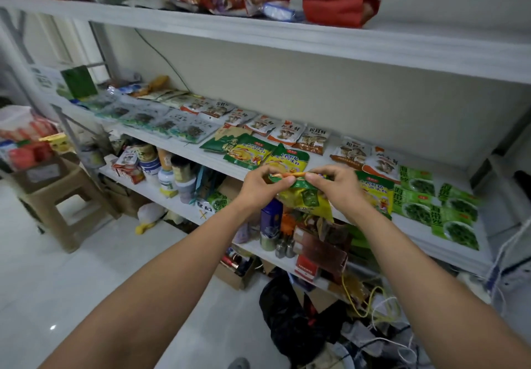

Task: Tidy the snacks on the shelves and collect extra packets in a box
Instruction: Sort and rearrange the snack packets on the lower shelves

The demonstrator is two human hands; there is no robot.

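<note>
Close under the camera, both my forearms stretch forward over the floor, where a black bag [284,322] lies among loose cords. Past them, at the front edge of the middle shelf [172,143], my left hand [263,186] and right hand [337,187] each pinch the top edge of one yellow packet [309,200] between thumb and fingertips. The two hands sit near each other. The packet hangs down from that grip, in the air just in front of the shelf edge, above the clutter of the shelf below.

Just behind my hands, matching yellow packets [253,154] lie flat on the middle shelf, and green packets [448,210] lie in rows to their right. Further back runs a line of mushroom packets [287,133] along the wall. Off to the left, jars [172,173] crowd the lower shelf, and a cardboard box [43,172] holding wrapped goods sits on a plastic stool [60,205]. Farthest up, red packets [342,6] lie on the top shelf [258,31].
</note>
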